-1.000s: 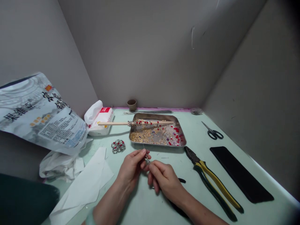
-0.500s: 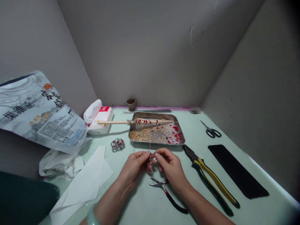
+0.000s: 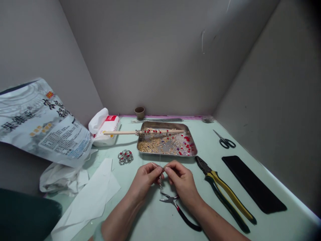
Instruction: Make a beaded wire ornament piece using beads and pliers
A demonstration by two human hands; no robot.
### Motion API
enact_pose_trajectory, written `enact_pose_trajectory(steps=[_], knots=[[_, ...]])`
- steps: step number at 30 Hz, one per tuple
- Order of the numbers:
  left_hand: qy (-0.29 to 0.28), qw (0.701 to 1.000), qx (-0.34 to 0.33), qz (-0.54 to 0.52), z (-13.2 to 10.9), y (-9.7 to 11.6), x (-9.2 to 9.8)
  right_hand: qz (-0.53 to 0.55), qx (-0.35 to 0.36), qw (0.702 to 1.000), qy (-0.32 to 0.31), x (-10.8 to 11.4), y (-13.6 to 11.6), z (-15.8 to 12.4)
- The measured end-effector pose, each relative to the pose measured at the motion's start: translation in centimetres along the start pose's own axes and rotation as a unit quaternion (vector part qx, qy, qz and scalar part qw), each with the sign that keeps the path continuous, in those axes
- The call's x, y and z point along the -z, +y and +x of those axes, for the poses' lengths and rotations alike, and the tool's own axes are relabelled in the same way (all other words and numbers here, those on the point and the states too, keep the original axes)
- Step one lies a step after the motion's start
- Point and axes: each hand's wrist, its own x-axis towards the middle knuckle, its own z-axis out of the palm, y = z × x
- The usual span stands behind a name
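My left hand [image 3: 145,177] pinches a twisted silver wire strand [image 3: 161,186] between thumb and forefinger. The strand hangs below the fingertips, and a thin straight end sticks up above them toward the tray. My right hand [image 3: 182,179] is closed in a pinch right beside the left, its thumb and fingertips at the same spot on the wire. Their exact grip is partly hidden. Under the hands lie small needle-nose pliers [image 3: 171,199] with red and black handles, jaws apart, one handle partly behind the right hand.
A metal tray [image 3: 165,154] of gold, red and clear beads stands ahead, a wooden stick [image 3: 120,133] across it. Left are a beaded wire piece [image 3: 125,157], tissues [image 3: 106,134] and paper [image 3: 92,197]. Right lie large pliers [image 3: 223,190], scissors [image 3: 225,142] and a black strip [image 3: 253,184].
Both hands have shifted slightly, their fingertips now a little lower and closer together on the wire. A thin wire end now shows slanting over the left fingers. The view has moved slightly.
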Motion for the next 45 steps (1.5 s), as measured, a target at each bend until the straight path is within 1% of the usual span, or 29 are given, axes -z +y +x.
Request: enact_pose_trajectory(steps=[2, 5, 8, 10, 12, 14, 15, 16, 17, 18, 19, 21, 23, 24, 30, 35, 38, 40, 41, 42, 43, 45], knots=[[-0.005, 1.000, 0.006, -0.015, 0.0, -0.1, -0.1, -0.002, -0.003, 1.000, 0.003, -0.1, 0.0, 0.0], [-0.030, 0.998, 0.012, -0.057, 0.0, -0.5, -0.3, 0.013, -0.006, 1.000, 0.004, -0.3, 0.1, 0.0], [-0.042, 0.997, 0.002, -0.064, 0.1, -1.0, -0.5, -0.018, 0.034, 0.999, 0.012, -0.2, 0.1, 0.0], [-0.030, 0.998, -0.004, -0.057, 0.1, -1.2, -0.6, -0.067, 0.060, 0.995, 0.033, 0.3, -0.1, 0.1], [-0.002, 0.999, -0.013, -0.043, 0.2, -1.4, -0.6, -0.100, 0.063, 0.991, 0.055, 1.2, -0.7, 0.7], [0.024, 0.999, -0.024, -0.023, 0.3, -1.5, -0.6, -0.132, 0.066, 0.986, 0.075, 2.3, -1.6, 1.8], [0.030, 0.999, -0.026, -0.015, 0.3, -1.6, -0.6, -0.164, 0.076, 0.981, 0.076, 2.8, -2.1, 2.5], [0.030, 0.999, -0.024, -0.009, 0.3, -1.7, -0.6, -0.208, 0.090, 0.972, 0.066, 3.4, -2.5, 3.4], [0.025, 0.999, -0.020, -0.007, 0.3, -1.8, -0.6, -0.263, 0.108, 0.958, 0.041, 3.8, -2.9, 4.4], [0.019, 1.000, -0.015, -0.005, 0.3, -1.8, -0.6, -0.326, 0.124, 0.937, 0.007, 4.2, -3.2, 5.4], [0.016, 1.000, -0.011, -0.005, 0.3, -1.8, -0.6, -0.393, 0.134, 0.910, -0.021, 4.5, -3.4, 6.4], [0.015, 1.000, -0.007, -0.008, 0.2, -1.8, -0.6, -0.490, 0.118, 0.861, -0.064, 4.7, -3.4, 8.3], [0.018, 1.000, -0.001, -0.017, 0.2, -1.7, -0.5, -0.550, 0.103, 0.824, -0.089, 4.5, -3.1, 9.9], [0.017, 1.000, 0.005, -0.024, 0.2, -1.6, -0.5, -0.570, 0.094, 0.810, -0.102, 4.3, -2.9, 10.4], [-0.002, 0.997, 0.055, -0.055, 0.2, -0.9, -0.3, -0.633, 0.039, 0.755, -0.165, 3.2, -3.0, 11.9], [0.002, 0.993, 0.089, -0.073, 0.2, -0.5, -0.1, -0.655, 0.016, 0.727, -0.203, 3.1, -2.6, 12.9], [-0.003, 0.993, 0.091, -0.077, 0.3, -0.3, -0.1, -0.655, 0.017, 0.725, -0.211, 3.4, -2.4, 13.2], [-0.004, 0.993, 0.093, -0.072, 0.3, -0.2, -0.1, -0.650, 0.027, 0.734, -0.196, 3.7, -2.5, 12.9], [-0.003, 0.993, 0.093, -0.068, 0.3, -0.2, -0.1, -0.642, 0.040, 0.744, -0.181, 3.9, -2.6, 12.7], [-0.002, 0.994, 0.094, -0.064, 0.2, -0.2, -0.1, -0.628, 0.058, 0.759, -0.162, 4.0, -2.8, 12.3], [0.000, 0.994, 0.094, -0.059, 0.2, -0.2, -0.1, -0.603, 0.081, 0.781, -0.142, 4.2, -3.0, 11.9], [0.004, 0.995, 0.089, -0.052, 0.1, -0.3, -0.1, -0.514, 0.128, 0.842, -0.105, 4.2, -3.2, 10.6]])
